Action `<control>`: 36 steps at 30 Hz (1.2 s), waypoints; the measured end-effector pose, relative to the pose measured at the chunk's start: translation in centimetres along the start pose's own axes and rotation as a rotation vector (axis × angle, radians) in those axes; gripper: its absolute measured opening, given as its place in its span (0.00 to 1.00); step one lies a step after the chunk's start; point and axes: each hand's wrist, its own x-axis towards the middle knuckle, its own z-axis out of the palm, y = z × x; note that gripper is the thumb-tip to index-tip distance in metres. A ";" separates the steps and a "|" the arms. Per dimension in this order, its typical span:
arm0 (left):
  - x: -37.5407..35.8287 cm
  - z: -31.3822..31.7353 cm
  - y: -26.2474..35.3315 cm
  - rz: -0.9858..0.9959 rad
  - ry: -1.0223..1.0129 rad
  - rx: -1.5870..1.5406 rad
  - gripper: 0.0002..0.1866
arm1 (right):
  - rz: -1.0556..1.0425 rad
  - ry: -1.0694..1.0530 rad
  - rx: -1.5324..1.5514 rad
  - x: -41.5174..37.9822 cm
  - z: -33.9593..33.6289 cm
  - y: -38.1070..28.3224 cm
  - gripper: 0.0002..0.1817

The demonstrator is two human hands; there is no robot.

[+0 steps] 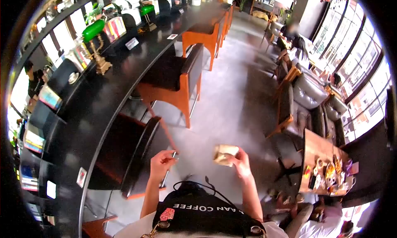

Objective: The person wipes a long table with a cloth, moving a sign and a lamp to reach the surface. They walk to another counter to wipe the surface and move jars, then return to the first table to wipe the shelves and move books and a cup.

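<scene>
My left hand (pixel 163 163) is raised in front of the black apron (pixel 194 211), its fingers closed on a thin pen-like stick (pixel 166 174) that points down. To the right of it, my right hand (pixel 241 160) grips a small tan pad or packet (pixel 225 154) between thumb and fingers. The two hands are apart, both above the grey floor (pixel 223 110). What the tan item is exactly, I cannot make out.
A long black counter (pixel 103 110) curves along the left, with wood-framed bar chairs (pixel 165 89) beside it. Leather armchairs (pixel 308 91) and a wooden table (pixel 310 155) with food stand at the right. Seated people (pixel 300 52) are at the right; another person (pixel 35 78) is behind the counter.
</scene>
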 end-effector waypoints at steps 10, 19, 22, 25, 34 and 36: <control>38.6 13.8 -0.2 -0.108 0.147 -0.083 0.07 | 0.130 0.073 0.274 37.2 -8.2 -3.6 0.19; 72.6 29.5 7.1 -0.016 -0.210 -0.096 0.10 | -0.083 0.492 0.443 63.8 -25.5 -13.3 0.14; 84.2 34.2 5.5 0.090 -0.190 -0.089 0.11 | -0.065 0.641 0.379 73.4 -33.7 -11.4 0.14; 95.0 38.7 6.5 0.037 -0.045 -0.113 0.10 | -0.028 0.654 0.451 84.8 -38.5 -13.0 0.16; 124.5 45.1 11.4 0.200 0.256 -0.079 0.05 | 0.030 0.206 0.274 124.6 -38.5 -27.8 0.15; 131.6 47.1 11.0 0.182 0.266 -0.150 0.05 | 0.071 0.089 0.236 132.6 -38.1 -29.1 0.16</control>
